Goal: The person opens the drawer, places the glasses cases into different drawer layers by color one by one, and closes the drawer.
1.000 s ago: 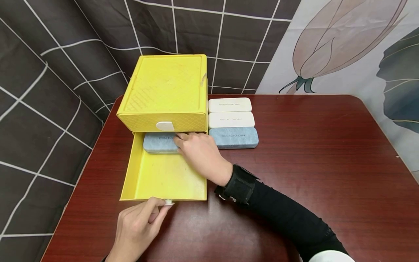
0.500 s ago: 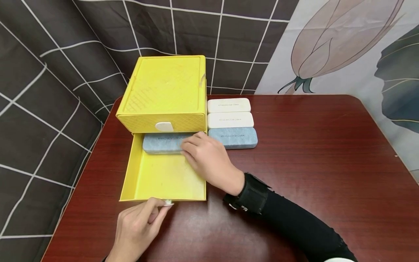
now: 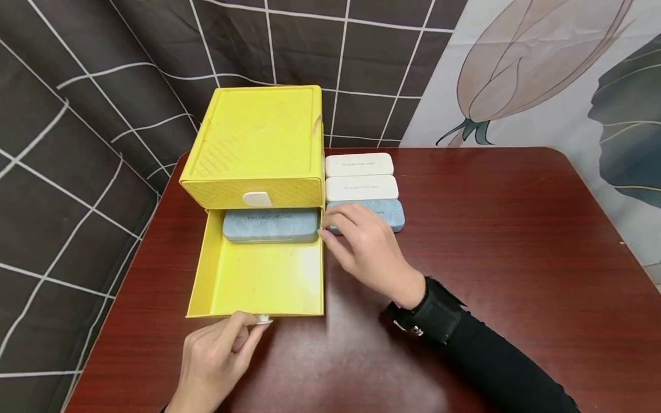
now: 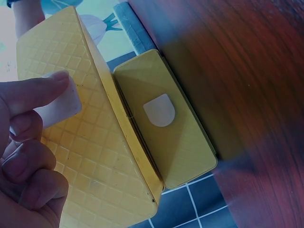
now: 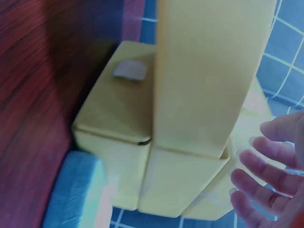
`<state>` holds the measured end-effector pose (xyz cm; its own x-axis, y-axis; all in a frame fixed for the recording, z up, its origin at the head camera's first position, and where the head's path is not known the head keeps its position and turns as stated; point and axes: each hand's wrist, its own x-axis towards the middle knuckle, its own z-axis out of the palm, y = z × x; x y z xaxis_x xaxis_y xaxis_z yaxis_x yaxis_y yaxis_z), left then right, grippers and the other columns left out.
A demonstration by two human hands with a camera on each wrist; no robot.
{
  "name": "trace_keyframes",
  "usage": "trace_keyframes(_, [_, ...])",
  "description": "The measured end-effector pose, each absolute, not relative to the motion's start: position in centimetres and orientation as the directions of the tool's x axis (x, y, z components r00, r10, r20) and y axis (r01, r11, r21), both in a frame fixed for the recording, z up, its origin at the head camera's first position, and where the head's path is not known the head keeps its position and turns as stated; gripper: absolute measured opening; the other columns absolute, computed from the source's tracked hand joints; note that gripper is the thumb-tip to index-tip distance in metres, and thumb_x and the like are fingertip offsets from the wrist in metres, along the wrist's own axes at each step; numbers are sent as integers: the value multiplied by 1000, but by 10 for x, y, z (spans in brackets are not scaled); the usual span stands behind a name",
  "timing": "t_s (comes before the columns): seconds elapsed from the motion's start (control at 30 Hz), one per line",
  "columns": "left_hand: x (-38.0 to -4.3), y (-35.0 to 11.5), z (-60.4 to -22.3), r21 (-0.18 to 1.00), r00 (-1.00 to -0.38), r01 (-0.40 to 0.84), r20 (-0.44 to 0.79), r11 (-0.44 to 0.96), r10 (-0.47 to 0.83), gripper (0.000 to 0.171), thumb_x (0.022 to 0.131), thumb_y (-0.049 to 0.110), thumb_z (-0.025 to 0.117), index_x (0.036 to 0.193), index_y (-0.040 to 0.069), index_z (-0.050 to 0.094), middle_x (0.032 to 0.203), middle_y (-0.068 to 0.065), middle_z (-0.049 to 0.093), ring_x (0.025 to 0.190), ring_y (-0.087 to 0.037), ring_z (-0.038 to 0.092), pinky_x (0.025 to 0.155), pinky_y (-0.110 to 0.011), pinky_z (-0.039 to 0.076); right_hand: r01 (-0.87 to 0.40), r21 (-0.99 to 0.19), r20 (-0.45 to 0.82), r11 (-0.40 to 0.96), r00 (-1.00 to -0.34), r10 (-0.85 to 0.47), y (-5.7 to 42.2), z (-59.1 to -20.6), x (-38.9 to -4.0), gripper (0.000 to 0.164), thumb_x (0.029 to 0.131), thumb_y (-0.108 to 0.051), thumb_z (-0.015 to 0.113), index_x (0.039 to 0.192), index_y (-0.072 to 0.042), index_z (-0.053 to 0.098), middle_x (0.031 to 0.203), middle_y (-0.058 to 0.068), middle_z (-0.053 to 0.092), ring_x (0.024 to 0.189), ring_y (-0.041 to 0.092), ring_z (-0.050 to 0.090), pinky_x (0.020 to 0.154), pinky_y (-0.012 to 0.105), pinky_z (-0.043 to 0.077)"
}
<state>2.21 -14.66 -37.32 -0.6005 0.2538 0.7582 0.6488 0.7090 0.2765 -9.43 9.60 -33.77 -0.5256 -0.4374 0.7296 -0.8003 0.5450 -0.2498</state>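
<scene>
In the head view, a blue case (image 3: 271, 225) with lettering, shaped like a glasses case, lies at the back of the pulled-out yellow drawer (image 3: 265, 281). My left hand (image 3: 219, 355) pinches the white pull tab (image 3: 264, 319) on that drawer's front. The left wrist view shows the thumb on this tab (image 4: 61, 102). My right hand (image 3: 366, 246) hovers at the drawer's right wall, fingers loosely bent and holding nothing. It partly covers a second blue case (image 3: 387, 212) on the table. Its fingers (image 5: 261, 178) are spread apart in the right wrist view.
The yellow drawer box (image 3: 258, 132) stands at the table's back left, with another drawer (image 4: 166, 123) closed. Two white cases (image 3: 360, 164) lie against its right side, behind the blue one. A dark checked cloth (image 3: 382, 57) hangs behind the wooden table (image 3: 490, 258).
My right hand has let go of the blue case in the drawer and moved right, past the drawer's wall. My left hand has stayed on the tab.
</scene>
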Motion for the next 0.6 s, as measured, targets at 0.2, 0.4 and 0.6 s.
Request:
trace_keyframes(0.2, [22, -147, -372, 274, -597, 653, 760, 707, 257, 18, 86, 27, 64, 76, 13, 62, 58, 19, 33, 52, 11, 24, 42, -10, 22, -728, -261, 651, 634, -617, -442, 110, -352, -103, 21, 89, -21, 59, 103, -5, 61, 106, 6, 58, 100, 21, 53, 82, 37, 43])
trace_keyframes(0.4, [22, -147, -371, 277, -597, 657, 760, 701, 258, 17, 86, 26, 64, 76, 13, 62, 58, 18, 33, 52, 11, 24, 42, -9, 22, -622, -255, 501, 740, -740, -449, 123, -368, -115, 34, 88, -27, 61, 114, -5, 60, 114, 10, 57, 110, 26, 48, 85, 46, 38])
trace_keyframes(0.6, [22, -148, -373, 281, -602, 654, 756, 702, 258, 17, 86, 26, 63, 77, 13, 62, 58, 19, 33, 52, 11, 23, 42, -9, 22, -553, -236, 349, 799, -816, -462, 135, -380, -129, 46, 85, -33, 64, 122, -6, 57, 121, 11, 54, 114, 28, 45, 88, 49, 33])
